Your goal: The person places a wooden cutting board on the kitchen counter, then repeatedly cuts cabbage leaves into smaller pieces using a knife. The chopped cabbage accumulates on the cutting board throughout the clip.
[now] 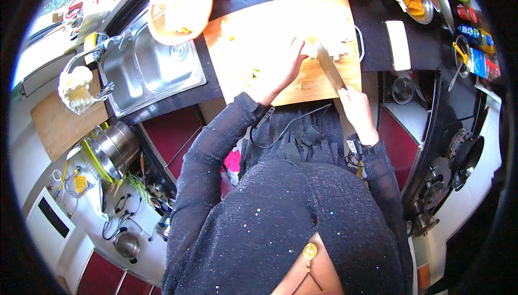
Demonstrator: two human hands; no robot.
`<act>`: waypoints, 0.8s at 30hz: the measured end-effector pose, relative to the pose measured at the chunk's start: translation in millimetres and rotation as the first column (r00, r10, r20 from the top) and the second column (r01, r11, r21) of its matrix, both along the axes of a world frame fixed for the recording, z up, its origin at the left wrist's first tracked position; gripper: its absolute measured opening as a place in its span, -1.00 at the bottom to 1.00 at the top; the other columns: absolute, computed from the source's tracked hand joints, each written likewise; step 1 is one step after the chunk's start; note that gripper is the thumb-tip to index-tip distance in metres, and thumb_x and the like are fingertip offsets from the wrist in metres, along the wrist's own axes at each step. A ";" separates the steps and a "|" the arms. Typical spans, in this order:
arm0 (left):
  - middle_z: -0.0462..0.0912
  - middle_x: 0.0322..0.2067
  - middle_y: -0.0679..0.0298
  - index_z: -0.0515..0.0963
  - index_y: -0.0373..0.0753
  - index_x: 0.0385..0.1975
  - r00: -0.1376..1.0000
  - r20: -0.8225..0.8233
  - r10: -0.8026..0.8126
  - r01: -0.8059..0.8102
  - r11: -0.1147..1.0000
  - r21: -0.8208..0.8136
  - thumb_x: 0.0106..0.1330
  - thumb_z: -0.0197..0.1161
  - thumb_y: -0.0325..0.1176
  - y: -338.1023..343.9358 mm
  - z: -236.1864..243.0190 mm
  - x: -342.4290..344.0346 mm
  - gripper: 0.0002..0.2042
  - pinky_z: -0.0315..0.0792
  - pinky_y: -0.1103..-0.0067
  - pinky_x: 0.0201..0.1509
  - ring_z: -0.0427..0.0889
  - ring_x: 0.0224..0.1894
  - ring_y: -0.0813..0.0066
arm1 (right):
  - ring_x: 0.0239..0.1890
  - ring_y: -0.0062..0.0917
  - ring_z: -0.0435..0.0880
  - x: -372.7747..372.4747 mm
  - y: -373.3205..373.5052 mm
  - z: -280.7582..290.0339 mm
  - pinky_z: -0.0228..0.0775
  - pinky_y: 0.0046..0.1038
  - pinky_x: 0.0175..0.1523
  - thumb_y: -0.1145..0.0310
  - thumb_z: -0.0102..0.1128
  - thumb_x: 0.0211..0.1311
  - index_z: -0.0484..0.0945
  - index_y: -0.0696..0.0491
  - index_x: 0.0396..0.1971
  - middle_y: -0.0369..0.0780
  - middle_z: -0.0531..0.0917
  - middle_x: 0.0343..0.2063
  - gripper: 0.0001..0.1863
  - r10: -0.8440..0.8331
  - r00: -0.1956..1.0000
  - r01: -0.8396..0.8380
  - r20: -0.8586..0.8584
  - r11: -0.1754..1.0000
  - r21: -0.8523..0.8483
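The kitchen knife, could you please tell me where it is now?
In the head view, the kitchen knife is upper right of centre, in the right grip, over the wooden cutting board.

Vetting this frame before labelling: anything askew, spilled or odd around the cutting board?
The wooden cutting board seems to jut past the front of the black countertop, an odd perch. Glare hides much of the board; spills there: can't tell.
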State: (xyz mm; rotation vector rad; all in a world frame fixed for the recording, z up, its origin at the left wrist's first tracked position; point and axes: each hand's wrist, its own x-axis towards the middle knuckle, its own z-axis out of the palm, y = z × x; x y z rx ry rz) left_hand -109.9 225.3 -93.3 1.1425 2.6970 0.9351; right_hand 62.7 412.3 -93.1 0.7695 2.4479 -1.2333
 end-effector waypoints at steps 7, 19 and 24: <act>0.49 -0.12 0.02 0.46 -0.33 -0.18 0.987 0.159 -0.031 0.053 0.989 -0.138 0.23 0.30 -0.40 -6.7 -32.6 14.2 -0.76 0.42 0.35 -0.02 0.51 -0.11 0.12 | -0.37 0.02 0.63 2.0 4.2 -3.3 0.44 -0.18 -0.33 0.23 0.08 0.36 0.60 0.11 -0.26 0.07 0.62 -0.46 -0.74 -0.032 0.999 0.033 -0.030 0.999 0.042; 0.51 -0.27 0.02 0.48 -0.30 -0.24 0.899 0.437 0.038 -0.006 0.997 -0.075 0.38 0.00 -0.26 -19.8 -14.2 30.1 -0.77 0.37 0.31 -0.01 0.49 -0.15 0.05 | -0.42 -0.11 0.67 9.6 -3.2 38.3 0.51 -0.20 -0.32 0.31 0.07 0.34 0.64 0.10 -0.24 0.00 0.65 -0.48 -0.78 0.264 0.964 -0.257 0.019 0.916 0.310; 0.51 -0.25 0.04 0.49 -0.27 -0.26 0.953 0.299 -0.055 0.097 0.987 -0.128 0.36 0.00 -0.26 -22.4 -14.7 26.7 -0.78 0.34 0.29 0.03 0.47 -0.11 0.07 | -0.52 -0.21 0.68 7.8 -6.3 12.6 0.53 -0.27 -0.43 0.36 0.06 0.32 0.61 0.08 -0.30 -0.07 0.64 -0.55 -0.83 0.417 0.907 -0.400 0.065 0.803 0.442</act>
